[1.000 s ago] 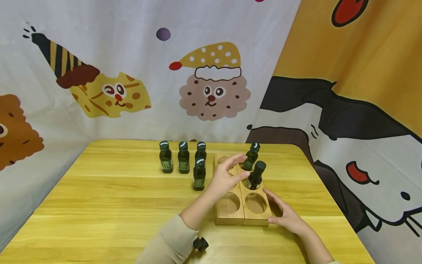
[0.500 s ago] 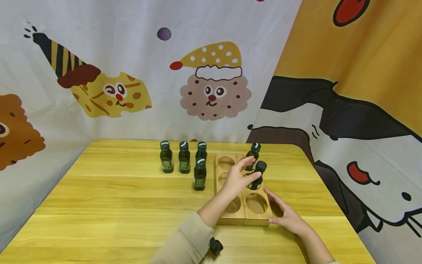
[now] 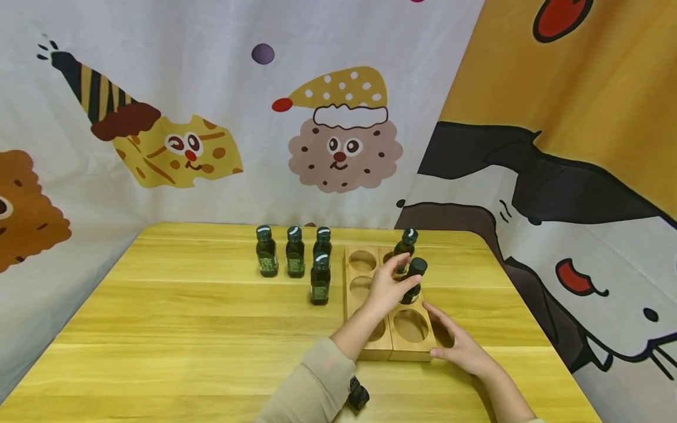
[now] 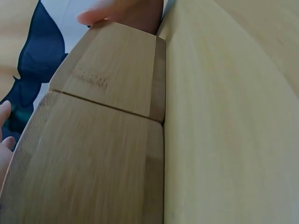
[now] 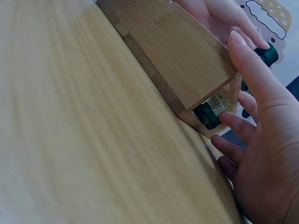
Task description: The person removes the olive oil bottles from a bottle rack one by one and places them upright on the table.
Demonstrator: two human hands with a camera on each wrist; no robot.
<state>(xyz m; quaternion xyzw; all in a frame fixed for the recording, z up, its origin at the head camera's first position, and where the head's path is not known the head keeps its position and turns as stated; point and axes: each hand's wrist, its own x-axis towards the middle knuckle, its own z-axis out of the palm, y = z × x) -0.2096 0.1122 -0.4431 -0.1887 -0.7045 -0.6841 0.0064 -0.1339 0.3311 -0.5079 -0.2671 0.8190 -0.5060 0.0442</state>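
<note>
Two wooden bottle racks (image 3: 382,355) with round holes stand side by side on the table. A small dark green bottle (image 3: 410,294) stands upright in the right rack's middle hole. My left hand (image 3: 388,289) reaches across from the left and pinches this bottle near its neck, thumb in front and index finger behind. A second bottle (image 3: 406,242) stands in the hole behind it, partly hidden by the fingers. Against the racks' right side rests my right hand (image 3: 460,349), fingers extended, thumb at the near corner; its fingertips touch the open side (image 5: 216,105) in the right wrist view.
Several matching bottles (image 3: 319,288) stand on the table just left of the racks, including one at the far left (image 3: 267,258). A small black device (image 3: 358,395) sits at my left cuff. A printed curtain (image 3: 211,70) hangs behind the table.
My left hand has moved right and closed in on the middle bottle, whose pale label has turned slightly to the right. The right hand has stayed at the rack's side.
</note>
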